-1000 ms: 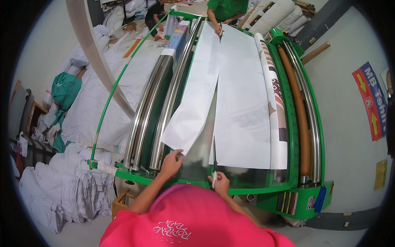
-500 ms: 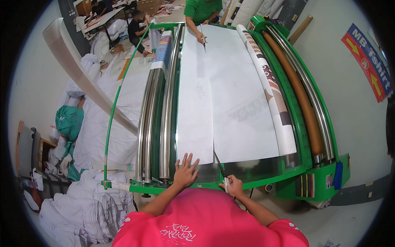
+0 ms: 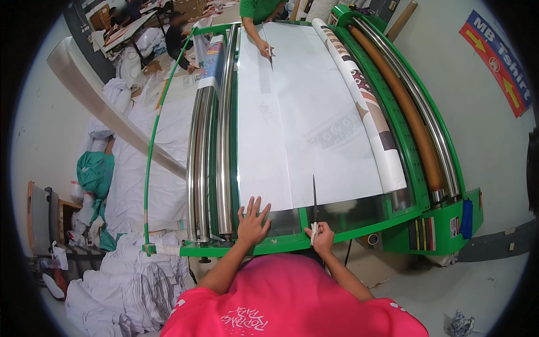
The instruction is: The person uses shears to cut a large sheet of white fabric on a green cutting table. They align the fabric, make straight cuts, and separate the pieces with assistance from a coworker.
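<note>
A wide white sheet (image 3: 317, 151) lies over the bed of a green-framed roller machine, with a long lengthwise seam or cut line down it. My left hand (image 3: 254, 224) rests with fingers spread at the sheet's near left edge, fingertips touching it. In my right hand (image 3: 321, 238) is a pair of scissors (image 3: 315, 197), held by its white-wrapped handles. The dark blades point away from me over the near edge of the sheet, right of the line. Across the machine, a person in green (image 3: 258, 11) holds another pair of scissors (image 3: 271, 55) by the same line.
A patterned roll (image 3: 368, 109) lies along the sheet's right side, beside a brown roller (image 3: 398, 106). Steel rollers (image 3: 226, 151) run along the left. Piled white cloth (image 3: 123, 281) sits on the floor at left. The green front rail (image 3: 281, 246) crosses before me.
My right hand has brought the scissors off the line, to the right, and their blades now point straight ahead. My left hand stays spread at the near edge. The whole view has shifted slightly.
</note>
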Demonstrator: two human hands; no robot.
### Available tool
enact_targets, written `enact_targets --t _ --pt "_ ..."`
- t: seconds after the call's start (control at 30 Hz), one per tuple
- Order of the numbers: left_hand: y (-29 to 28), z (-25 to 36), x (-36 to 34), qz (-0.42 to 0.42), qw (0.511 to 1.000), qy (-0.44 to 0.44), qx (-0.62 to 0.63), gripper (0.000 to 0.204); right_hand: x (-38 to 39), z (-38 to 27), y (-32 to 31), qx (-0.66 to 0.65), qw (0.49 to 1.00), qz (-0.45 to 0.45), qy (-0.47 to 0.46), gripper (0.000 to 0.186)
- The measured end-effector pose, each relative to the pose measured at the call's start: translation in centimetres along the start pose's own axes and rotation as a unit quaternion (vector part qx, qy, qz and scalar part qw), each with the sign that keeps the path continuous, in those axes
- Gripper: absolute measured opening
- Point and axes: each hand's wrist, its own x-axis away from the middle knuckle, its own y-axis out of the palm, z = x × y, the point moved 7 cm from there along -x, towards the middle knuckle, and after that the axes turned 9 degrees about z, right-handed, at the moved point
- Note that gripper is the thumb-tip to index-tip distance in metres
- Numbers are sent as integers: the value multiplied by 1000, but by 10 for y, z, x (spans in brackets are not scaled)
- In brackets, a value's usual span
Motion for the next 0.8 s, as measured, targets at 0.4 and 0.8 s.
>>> enact_targets --t 0.4,0.8 --pt "5 -2 2 4 1000 -3 -3 63 1 4 0 -26 998 11 50 47" --pt "4 -4 4 14 1000 -10 -1 63 -1 11 2 -23 998 6 53 49"
